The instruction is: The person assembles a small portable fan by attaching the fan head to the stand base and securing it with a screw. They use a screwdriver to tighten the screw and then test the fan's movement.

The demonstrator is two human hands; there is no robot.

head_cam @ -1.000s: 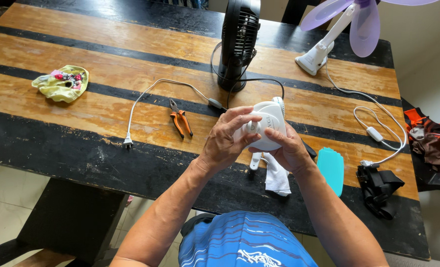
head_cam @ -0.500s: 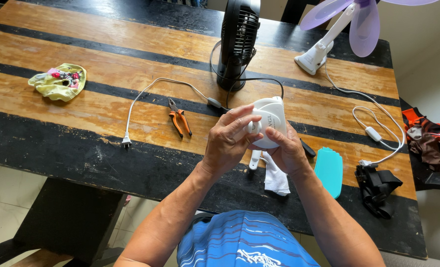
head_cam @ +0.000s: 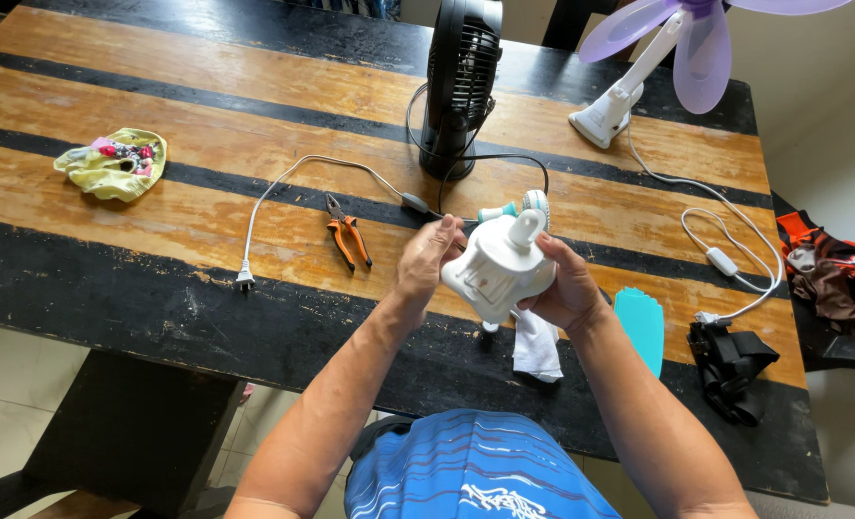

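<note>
Both hands hold a white fan base (head_cam: 498, 271) above the counter (head_cam: 158, 240). The right hand (head_cam: 570, 288) cups it from 3 o'clock, fingers curled shut around it. The left hand (head_cam: 424, 261) grips from 9 o'clock. Its stub points to 12 o'clock.

Your left hand (head_cam: 426, 264) and right hand (head_cam: 564, 288) are bare, forearms uncovered. You wear a blue top (head_cam: 471, 466) with wavy white lines and what looks like a white print low down.
</note>
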